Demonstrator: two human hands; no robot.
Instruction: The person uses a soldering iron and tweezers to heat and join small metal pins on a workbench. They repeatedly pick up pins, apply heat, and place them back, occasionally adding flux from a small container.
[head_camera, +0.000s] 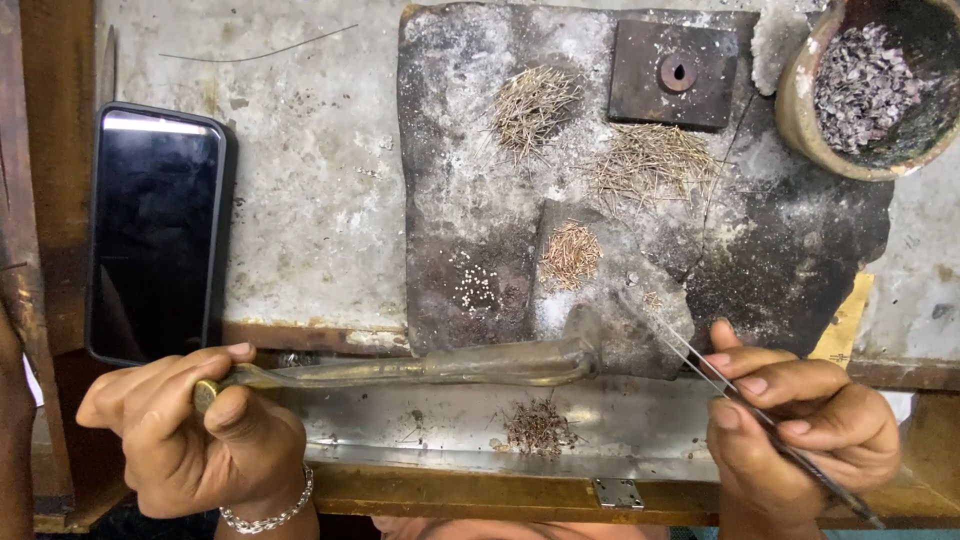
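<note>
My left hand (190, 430) grips the near end of a long curved brass blowpipe (440, 365); its far end bends up onto a charred dark board (780, 250). My right hand (800, 425) pinches slim metal tweezers (700, 365), whose tips rest on a grey block (640, 320) lying on the board. On that block sits a small heap of short copper-coloured wire bits (571, 255). A cluster of tiny pale beads (474, 285) lies just left of it.
Two heaps of thin wire pieces (533, 103) (652, 162) and a square metal plate with a hole (672, 74) lie further back. A clay bowl of flaky bits (868, 85) stands top right. A black phone (155, 232) lies left. Dark filings (538, 428) sit on a metal tray.
</note>
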